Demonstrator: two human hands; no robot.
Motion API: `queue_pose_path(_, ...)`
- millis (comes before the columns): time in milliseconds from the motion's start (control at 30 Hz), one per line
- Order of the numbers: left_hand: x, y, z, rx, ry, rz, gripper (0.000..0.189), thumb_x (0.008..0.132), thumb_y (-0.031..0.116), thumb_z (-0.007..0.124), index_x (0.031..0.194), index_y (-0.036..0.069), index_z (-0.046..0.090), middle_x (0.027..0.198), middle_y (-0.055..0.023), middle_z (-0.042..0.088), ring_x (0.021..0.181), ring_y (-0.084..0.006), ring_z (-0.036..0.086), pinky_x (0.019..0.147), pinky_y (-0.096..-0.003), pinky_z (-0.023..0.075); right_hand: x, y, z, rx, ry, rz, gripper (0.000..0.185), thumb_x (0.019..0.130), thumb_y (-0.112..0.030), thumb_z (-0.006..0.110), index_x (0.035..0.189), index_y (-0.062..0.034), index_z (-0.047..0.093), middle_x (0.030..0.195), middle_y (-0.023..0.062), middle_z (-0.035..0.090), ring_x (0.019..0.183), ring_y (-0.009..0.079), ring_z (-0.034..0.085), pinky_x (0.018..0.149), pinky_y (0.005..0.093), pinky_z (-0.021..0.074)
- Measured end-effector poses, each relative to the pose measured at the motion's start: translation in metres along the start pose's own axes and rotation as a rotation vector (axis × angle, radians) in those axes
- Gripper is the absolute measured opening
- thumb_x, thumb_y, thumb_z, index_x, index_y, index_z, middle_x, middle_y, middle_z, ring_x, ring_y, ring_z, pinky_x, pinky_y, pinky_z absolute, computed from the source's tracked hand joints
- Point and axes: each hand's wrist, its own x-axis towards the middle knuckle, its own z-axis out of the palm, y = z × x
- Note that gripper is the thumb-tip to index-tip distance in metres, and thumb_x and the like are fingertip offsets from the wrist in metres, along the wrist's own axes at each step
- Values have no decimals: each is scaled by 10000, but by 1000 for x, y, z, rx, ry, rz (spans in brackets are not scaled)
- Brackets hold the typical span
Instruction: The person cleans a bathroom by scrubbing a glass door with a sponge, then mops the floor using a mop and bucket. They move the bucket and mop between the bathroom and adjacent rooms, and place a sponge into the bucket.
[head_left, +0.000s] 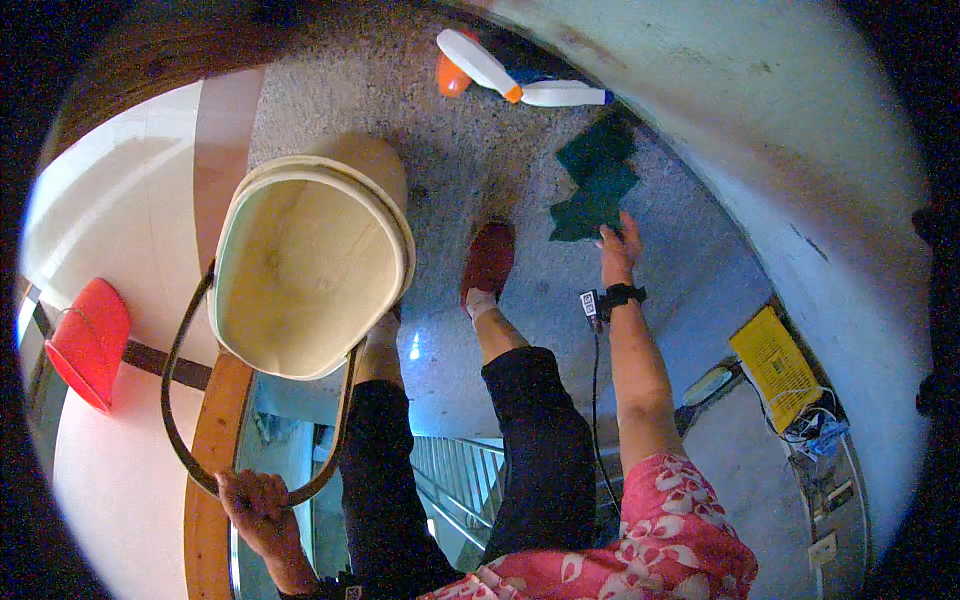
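My left hand (256, 506) is closed around the dark hoop handle (180, 442) of a cream-coloured basket or pail (307, 277). Its wide mouth faces the camera, and nothing shows inside. My right hand (621, 238) reaches down at the lower edge of several dark green scouring pads (592, 202) on the floor; the fingers touch or nearly touch the lowest pad, and whether they grip it cannot be told. Beyond the pads, two white bottles, one with an orange cap (480, 64) and one with a blue cap (566, 94), lie near an orange object (452, 77).
A red bucket (94, 345) stands at the far left. At the right are a yellow box (776, 367) and tangled cables (814, 427) along the pale wall (810, 187). Metal railings (465, 472) show below, between my legs. A wooden edge (214, 450) runs at lower left.
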Motion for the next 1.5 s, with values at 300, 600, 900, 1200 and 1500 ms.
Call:
queue_pose_path(300, 13, -11, -11, -105, -78, -87, 398, 971, 333, 366, 615, 170, 298, 465, 54, 223, 363, -74, 182, 365, -241, 205, -111, -141, 29, 381, -399, 170, 262, 814, -31, 542, 1076, -30, 552, 1011, 40, 599, 877, 163, 568, 721, 284, 476)
queue_pose_path(600, 18, -25, 2, 76, -86, -12, 391, 936, 310, 461, 607, 157, 314, 438, 41, 255, 344, -79, 228, 364, -251, 215, -244, -225, 97, 289, -941, 11, 484, 799, -116, 633, 1238, -13, 458, 1174, 86, 542, 1021, 175, 536, 886, 308, 435)
queue_pose_path(900, 19, -32, -3, -47, -108, -117, 360, 933, 308, 467, 641, 151, 327, 437, 43, 259, 342, -73, 219, 358, -252, 195, -162, -145, 73, 81, -625, 245, 258, 868, -220, 594, 1048, -35, 596, 866, 47, 628, 727, 120, 598, 650, 250, 500)
queue_pose_path(1200, 18, -20, 10, -84, -98, -99, 362, 943, 305, 445, 636, 157, 326, 437, 51, 260, 328, -71, 215, 336, -251, 200, -90, -33, 0, -471, -582, 162, 160, 842, -193, 597, 920, -53, 610, 750, 10, 598, 610, 87, 557, 530, 214, 453)
queue_pose_path(1500, 30, -42, 5, -125, -53, -138, 412, 896, 360, 529, 600, 139, 346, 472, 35, 305, 378, -100, 294, 377, -258, 244, -174, -110, -24, -423, -676, 169, 225, 856, -240, 599, 959, -40, 601, 768, 27, 613, 627, 98, 578, 539, 223, 470)
